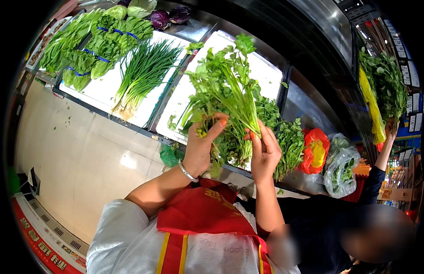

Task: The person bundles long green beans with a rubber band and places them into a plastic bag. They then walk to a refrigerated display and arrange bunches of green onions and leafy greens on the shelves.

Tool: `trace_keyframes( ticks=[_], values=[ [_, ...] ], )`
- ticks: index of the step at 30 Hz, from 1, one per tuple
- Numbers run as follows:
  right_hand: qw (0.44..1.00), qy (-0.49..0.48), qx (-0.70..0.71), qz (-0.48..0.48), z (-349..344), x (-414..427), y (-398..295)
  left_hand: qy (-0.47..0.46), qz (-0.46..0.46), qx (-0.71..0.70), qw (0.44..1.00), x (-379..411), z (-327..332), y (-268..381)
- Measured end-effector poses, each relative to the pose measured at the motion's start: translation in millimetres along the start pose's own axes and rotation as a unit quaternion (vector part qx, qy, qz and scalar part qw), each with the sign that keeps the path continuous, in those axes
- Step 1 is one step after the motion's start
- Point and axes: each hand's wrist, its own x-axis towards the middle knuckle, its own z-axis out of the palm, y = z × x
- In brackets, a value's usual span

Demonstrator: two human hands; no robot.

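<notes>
My right hand (265, 150) pinches the pale base of a leafy celery-like bunch (239, 99), whose stalks fan up and to the left. My left hand (207, 140), with a silver bangle at the wrist, is closed on some thin wilted stems and yellowish leaves (202, 132) beside the bunch. Below the hands, more leafy green bunches (244, 150) lie on a white tray (268, 73), partly hidden by my hands. Bunched green onions (140, 75) with roots lie on the neighbouring white surface.
Tied lettuce (109, 41) and red cabbages (159, 19) sit at upper left. Along the display's right part are herb bunches (290, 147), a red bag (314, 150) and a clear bag of greens (342, 167). A person in dark clothing (314, 229) at right holds up leafy greens (385, 85).
</notes>
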Motion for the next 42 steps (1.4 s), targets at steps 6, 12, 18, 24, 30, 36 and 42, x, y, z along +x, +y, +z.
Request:
trace_keyframes(
  ticks=[6,12,18,24,30,36,42],
  values=[
    [0.990,-0.030,0.126,0.064,3,-10,5,-0.011,0.167,0.134,0.977,21,4,17],
    [0.987,-0.046,0.147,0.048,6,-14,11,-0.032,0.083,0.142,0.986,33,11,29],
    [0.947,-0.005,0.269,0.176,5,-10,5,-0.009,0.074,0.124,0.989,27,12,21],
    [0.867,0.031,0.428,0.252,9,-6,7,-0.082,0.227,0.251,0.937,17,3,1],
    [0.884,0.023,0.397,0.247,12,-8,6,-0.112,0.109,0.155,0.975,9,3,8],
    [0.902,0.006,0.367,0.229,17,-9,16,-0.152,0.022,0.200,0.968,-4,-4,6],
    [0.913,-0.018,0.336,0.231,26,-10,-2,-0.068,0.010,0.155,0.986,-1,-16,39]
  ],
)
